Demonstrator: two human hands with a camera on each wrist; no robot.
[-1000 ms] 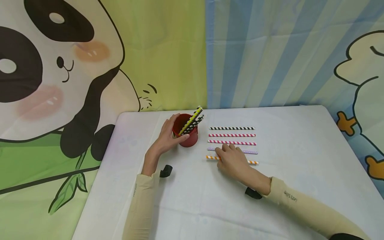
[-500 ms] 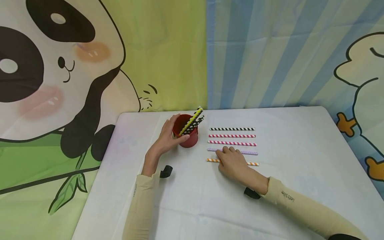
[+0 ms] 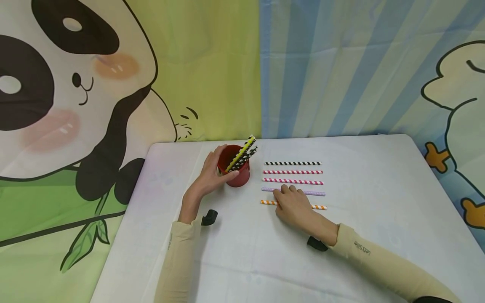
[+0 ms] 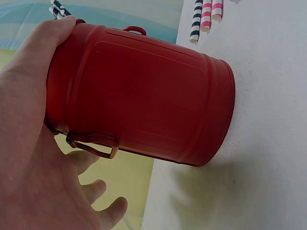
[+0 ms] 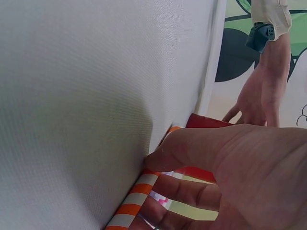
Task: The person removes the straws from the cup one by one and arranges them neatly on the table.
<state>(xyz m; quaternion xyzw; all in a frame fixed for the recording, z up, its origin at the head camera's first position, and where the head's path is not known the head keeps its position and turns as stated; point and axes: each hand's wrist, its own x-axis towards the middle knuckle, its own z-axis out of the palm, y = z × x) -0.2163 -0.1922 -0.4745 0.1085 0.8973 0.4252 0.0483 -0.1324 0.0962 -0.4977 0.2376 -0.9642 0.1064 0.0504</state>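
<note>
A small red metal bucket (image 3: 238, 179) stands toward the back of the table, several patterned paper straws (image 3: 242, 155) leaning in it, one yellow, others black and white. My left hand (image 3: 210, 174) holds it by the rim, thumb at the front and fingers around the far left side. To the right, my right hand (image 3: 295, 206) pinches an orange-and-white striped straw (image 5: 136, 196) at its middle, thumb on the near side and fingers on the far side. The straw lies along the table, its middle hidden under the hand in the head view.
Beyond the right hand lie a lilac dotted straw (image 3: 316, 193), two pink striped straws (image 3: 292, 181) and a black striped straw (image 3: 292, 163), roughly parallel. A white cloth covers the table (image 3: 242, 248). A cartoon-printed curtain (image 3: 223, 71) hangs directly behind it.
My right hand has shifted the orange striped straw slightly toward the near side, widening its gap from the lilac straw. The left hand and the bucket have stayed put.
</note>
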